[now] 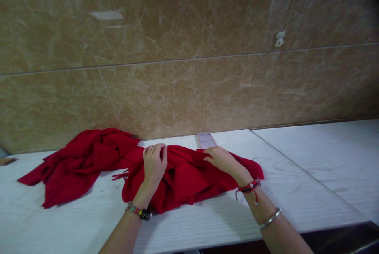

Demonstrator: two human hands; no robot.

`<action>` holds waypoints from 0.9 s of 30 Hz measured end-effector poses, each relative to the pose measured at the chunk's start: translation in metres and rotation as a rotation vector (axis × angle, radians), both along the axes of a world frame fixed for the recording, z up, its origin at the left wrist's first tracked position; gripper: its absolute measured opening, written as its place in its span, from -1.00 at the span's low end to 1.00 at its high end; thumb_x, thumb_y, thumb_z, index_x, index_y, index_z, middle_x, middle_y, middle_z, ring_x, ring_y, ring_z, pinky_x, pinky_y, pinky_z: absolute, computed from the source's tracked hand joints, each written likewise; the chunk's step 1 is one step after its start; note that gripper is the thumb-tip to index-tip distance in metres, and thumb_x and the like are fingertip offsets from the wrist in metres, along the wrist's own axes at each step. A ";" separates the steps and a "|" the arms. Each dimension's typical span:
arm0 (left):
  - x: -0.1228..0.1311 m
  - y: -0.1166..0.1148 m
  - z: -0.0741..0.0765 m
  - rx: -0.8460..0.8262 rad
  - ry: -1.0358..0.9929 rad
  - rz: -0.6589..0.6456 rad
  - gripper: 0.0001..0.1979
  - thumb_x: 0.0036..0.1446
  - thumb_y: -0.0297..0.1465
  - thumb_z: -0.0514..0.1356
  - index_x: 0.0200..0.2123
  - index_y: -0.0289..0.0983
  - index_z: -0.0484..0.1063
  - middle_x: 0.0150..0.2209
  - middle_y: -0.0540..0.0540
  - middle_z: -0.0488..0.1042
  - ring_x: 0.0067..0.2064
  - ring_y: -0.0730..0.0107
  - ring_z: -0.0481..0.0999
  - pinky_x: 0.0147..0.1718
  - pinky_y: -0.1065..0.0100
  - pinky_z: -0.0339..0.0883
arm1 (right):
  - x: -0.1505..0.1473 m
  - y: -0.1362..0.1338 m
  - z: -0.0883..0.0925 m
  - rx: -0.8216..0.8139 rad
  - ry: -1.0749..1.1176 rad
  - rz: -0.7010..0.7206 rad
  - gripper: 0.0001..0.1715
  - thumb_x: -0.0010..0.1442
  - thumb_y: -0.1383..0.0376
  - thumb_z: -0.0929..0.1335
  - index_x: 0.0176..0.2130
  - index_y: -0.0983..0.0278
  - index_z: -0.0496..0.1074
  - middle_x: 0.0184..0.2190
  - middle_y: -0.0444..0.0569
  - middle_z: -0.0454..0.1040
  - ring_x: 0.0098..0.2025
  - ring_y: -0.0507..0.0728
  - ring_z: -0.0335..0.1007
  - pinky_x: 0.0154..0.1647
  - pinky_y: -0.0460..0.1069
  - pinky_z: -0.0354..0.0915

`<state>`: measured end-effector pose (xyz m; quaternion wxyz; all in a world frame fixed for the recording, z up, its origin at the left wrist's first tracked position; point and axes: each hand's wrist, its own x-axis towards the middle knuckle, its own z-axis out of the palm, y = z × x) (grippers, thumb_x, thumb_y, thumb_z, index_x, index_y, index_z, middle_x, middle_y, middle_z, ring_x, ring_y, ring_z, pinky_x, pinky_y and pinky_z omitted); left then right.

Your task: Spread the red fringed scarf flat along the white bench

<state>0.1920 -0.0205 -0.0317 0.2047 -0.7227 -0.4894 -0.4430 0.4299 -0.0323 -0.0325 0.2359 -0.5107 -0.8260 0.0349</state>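
A rumpled red scarf [89, 163] with fringe lies across a white wood-grain table [207, 222]. My left hand [154, 163] rests on its middle with the fingers curled over a fold at the far edge. My right hand [220, 158] lies on the scarf's right part, fingers bent and pinching the cloth near its far edge. Both wrists wear bracelets. The scarf's left end spreads loose toward the wall.
A phone [206, 140] lies flat against the marble wall [177, 68], just beyond my right hand. A second white table [325, 159] adjoins on the right. A wall socket [279, 39] sits high right. The table's front edge runs below my forearms.
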 end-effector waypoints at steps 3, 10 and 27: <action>0.001 0.000 -0.001 -0.007 0.017 0.050 -0.84 0.15 -0.41 -0.02 -0.34 -0.27 0.34 -0.35 -0.13 0.44 -0.24 0.21 0.39 -0.16 0.13 0.14 | 0.006 0.002 0.004 0.015 0.044 -0.044 -0.81 0.06 0.43 0.27 -0.32 0.31 0.47 -0.35 0.07 0.51 -0.28 0.18 0.42 -0.27 -0.02 0.25; 0.021 -0.022 -0.001 -0.103 0.262 -0.380 -0.58 0.07 -0.28 0.11 0.01 -0.24 0.20 -0.05 -0.16 0.37 0.03 0.18 0.25 0.08 0.02 -0.16 | -0.005 -0.006 0.012 -0.002 0.329 0.156 -0.65 -0.06 0.56 0.22 -0.36 0.27 0.47 -0.39 -0.09 0.52 -0.33 0.06 0.40 -0.26 -0.08 0.26; 0.020 -0.020 -0.002 -0.021 0.148 -0.073 -0.64 0.02 -0.37 0.11 -0.07 -0.29 0.28 -0.10 -0.25 0.35 -0.04 0.08 0.29 -0.02 0.01 0.03 | -0.001 -0.007 0.015 0.121 0.307 0.094 -0.91 0.05 0.37 0.34 -0.40 0.27 0.47 -0.44 -0.07 0.52 -0.38 0.06 0.40 -0.34 -0.09 0.25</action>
